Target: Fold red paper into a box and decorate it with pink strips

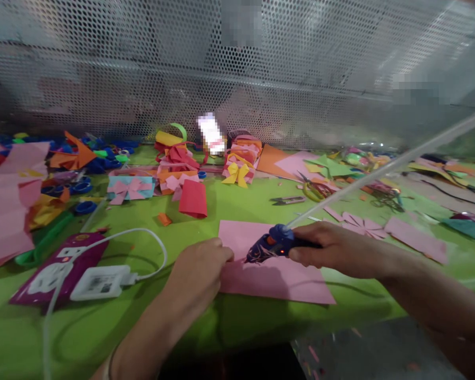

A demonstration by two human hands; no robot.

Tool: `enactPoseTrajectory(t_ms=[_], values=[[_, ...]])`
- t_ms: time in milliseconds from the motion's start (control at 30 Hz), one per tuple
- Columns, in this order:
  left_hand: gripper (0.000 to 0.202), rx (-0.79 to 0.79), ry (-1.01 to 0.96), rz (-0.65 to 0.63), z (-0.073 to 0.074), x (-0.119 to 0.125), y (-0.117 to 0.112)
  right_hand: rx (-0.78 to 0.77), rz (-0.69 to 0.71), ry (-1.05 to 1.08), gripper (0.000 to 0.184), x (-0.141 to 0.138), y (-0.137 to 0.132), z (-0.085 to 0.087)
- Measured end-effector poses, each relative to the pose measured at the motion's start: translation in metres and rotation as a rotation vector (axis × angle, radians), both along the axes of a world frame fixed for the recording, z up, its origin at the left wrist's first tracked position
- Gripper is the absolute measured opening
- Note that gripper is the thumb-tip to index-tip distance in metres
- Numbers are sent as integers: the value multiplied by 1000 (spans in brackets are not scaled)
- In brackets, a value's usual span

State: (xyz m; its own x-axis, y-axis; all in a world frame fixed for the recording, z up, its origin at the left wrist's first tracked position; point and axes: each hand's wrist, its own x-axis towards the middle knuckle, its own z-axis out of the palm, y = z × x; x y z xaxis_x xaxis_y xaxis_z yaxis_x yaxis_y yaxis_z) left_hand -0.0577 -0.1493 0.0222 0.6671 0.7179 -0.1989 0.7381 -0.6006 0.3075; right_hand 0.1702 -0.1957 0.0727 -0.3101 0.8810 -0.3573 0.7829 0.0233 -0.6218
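Note:
My right hand [324,247] grips a dark blue hot glue gun [275,240] by its handle. A long, pale translucent glue stick [364,182] runs from the back of the gun up to the right. The gun's nozzle points left and down, close over a pink sheet of paper [285,282] lying on the green table; whether it touches is unclear. Thin strands cling round the nozzle. Closed at the sheet's left edge, my left hand [201,266] has its thumb and index finger together on the paper; its other fingertips are hidden.
To the left lie a purple packet [91,248], a white power adapter [101,282] and white cables. Paper bags with bows, a red paper piece [193,199], snips [288,200] and scissors [316,190] sit behind. A lit phone [211,133] leans near the perforated metal screen [162,68].

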Motion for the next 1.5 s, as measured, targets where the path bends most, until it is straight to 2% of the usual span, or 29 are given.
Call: enactPoseTrajectory(t_ms=[233,600,733,933,1100,1267,1500], values=[[32,-50,-194,7,-13,-13,-2,49,107,-40,41,-21,7,1],[28,-66,-231,101,-3,-20,-7,73,129,-38,37,-41,9,0],[25,-23,-217,145,-3,-20,-8,68,134,-55,38,-45,9,0],[30,16,-168,107,-5,-21,-7,69,124,-79,37,-39,7,0],[31,7,-162,137,-7,-20,-6,46,30,-60,35,-17,-4,4],[30,18,-177,142,-8,-20,-8,58,-19,-139,38,0,-12,4],[29,14,-282,159,-13,-22,-9,58,42,-110,31,-15,-8,5]])
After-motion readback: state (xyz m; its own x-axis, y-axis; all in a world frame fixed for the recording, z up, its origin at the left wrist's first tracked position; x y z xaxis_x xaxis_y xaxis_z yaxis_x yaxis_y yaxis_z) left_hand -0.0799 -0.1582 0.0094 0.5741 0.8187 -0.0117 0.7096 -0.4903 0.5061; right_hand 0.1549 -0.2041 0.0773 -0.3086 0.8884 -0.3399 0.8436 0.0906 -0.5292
